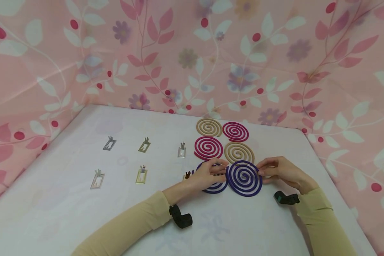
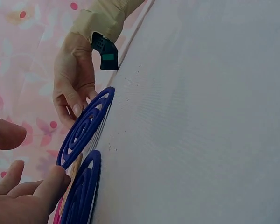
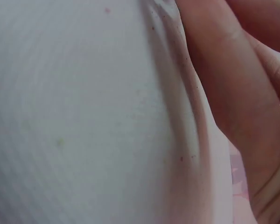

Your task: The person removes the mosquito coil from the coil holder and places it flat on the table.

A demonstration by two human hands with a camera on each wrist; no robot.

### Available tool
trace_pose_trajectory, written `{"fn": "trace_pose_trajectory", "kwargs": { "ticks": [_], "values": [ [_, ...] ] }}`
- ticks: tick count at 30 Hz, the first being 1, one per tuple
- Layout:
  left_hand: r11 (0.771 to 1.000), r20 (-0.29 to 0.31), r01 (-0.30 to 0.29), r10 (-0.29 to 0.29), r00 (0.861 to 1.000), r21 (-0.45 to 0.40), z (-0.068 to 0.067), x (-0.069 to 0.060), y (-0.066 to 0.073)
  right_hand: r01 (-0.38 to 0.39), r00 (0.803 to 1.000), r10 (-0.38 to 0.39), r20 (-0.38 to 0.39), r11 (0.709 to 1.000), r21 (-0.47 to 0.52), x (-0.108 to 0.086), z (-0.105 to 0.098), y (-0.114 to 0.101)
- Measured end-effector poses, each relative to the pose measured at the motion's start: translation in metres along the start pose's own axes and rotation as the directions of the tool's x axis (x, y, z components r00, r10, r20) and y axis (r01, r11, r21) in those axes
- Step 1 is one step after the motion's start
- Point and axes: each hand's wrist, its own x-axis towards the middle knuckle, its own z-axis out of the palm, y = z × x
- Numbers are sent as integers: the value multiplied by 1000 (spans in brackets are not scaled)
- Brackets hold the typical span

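A dark blue mosquito coil is tilted up off the table in the left wrist view. My right hand pinches its right edge, thumb on the near face. My left hand reaches over a second dark blue mosquito coil and partly hides it. In the left wrist view, the left fingers touch the raised coil's near edge, while the thumb stands apart from it. The right wrist view shows only right fingers close above the white cloth.
Behind the blue coils lie two magenta coils and two tan coils. Several small metal coil stands are spread over the left side of the white table. A pink floral cloth surrounds the table.
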Motion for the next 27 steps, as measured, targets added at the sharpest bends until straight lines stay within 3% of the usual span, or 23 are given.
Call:
{"fn": "trace_pose_trajectory", "kwargs": {
  "ticks": [8, 17, 27],
  "values": [
    [997, 17, 21, -20, 1000, -73, 1, -1, -2, -16, 1000, 16, 0, 1000, -20, -1, 0, 1],
    [999, 40, 21, -19, 999, -31, 2, -1, -3, -49, 999, 47, -27, 994, -96, -3, -3, 0],
    [999, 53, 18, -15, 998, -49, 3, 0, -4, -71, 997, 66, -36, 983, -171, -6, -4, -6]
  ]
}}
